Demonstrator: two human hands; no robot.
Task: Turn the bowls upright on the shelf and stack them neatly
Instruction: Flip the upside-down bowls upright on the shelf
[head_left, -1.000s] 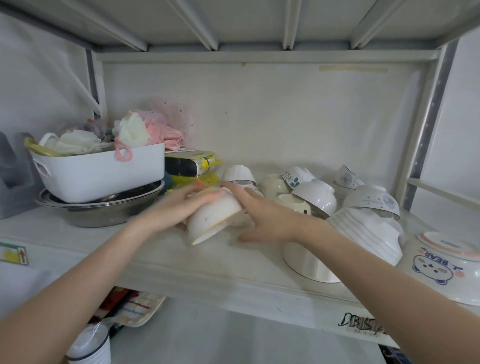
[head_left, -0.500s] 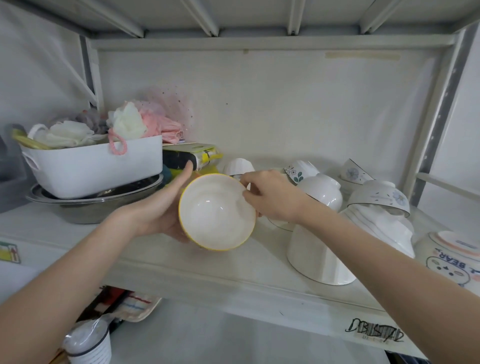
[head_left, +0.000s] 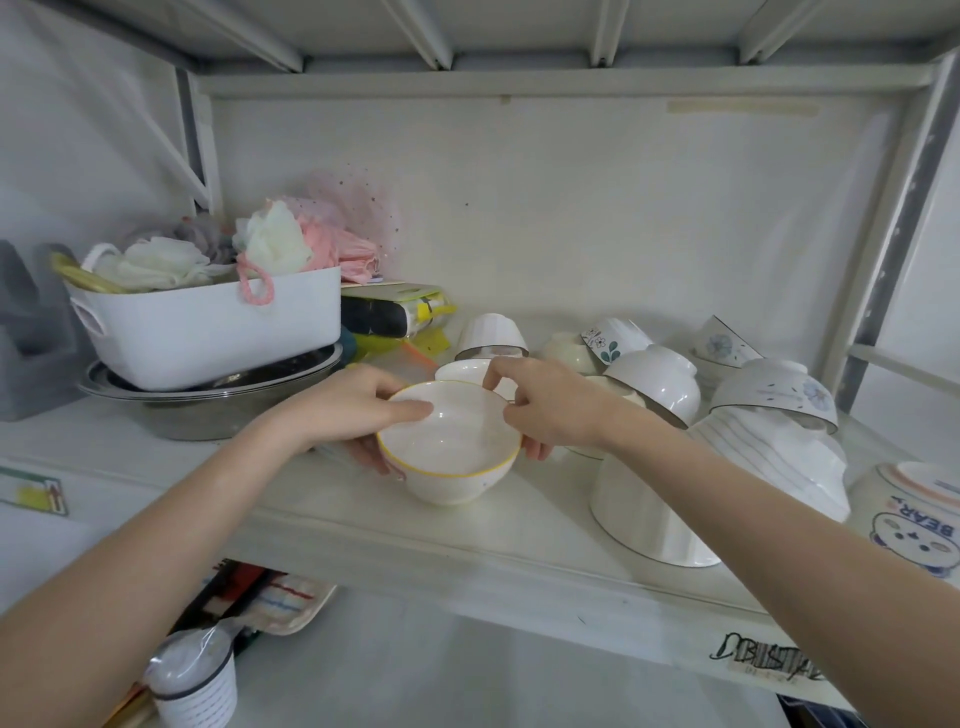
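A: Where is the bowl being handled?

B: A white yellow-rimmed bowl (head_left: 449, 452) sits upright, mouth up, near the front middle of the shelf (head_left: 363, 525). Whether its base touches the shelf I cannot tell. The left hand (head_left: 345, 410) has its grip closed on the bowl's left rim, thumb inside and fingers curled beneath. The right hand (head_left: 545, 408) pinches the far right rim, fingers wrapped round the outside.

A: And the other bowls?

B: Just behind it stands another upright white bowl (head_left: 465, 370), partly hidden. To the right, a cluster lies mouth down: a tall white bowl (head_left: 644, 519) near the front edge, a striped bowl (head_left: 779, 457) leaning on it, a flower-print bowl (head_left: 774, 392) on top, and a bear-print bowl (head_left: 914, 514) at the far right. More upturned small bowls (head_left: 491, 335) crowd the back.

A: Anything on the left?

B: A white basket (head_left: 208, 327) stuffed with bath puffs rests in a steel basin (head_left: 208, 410)
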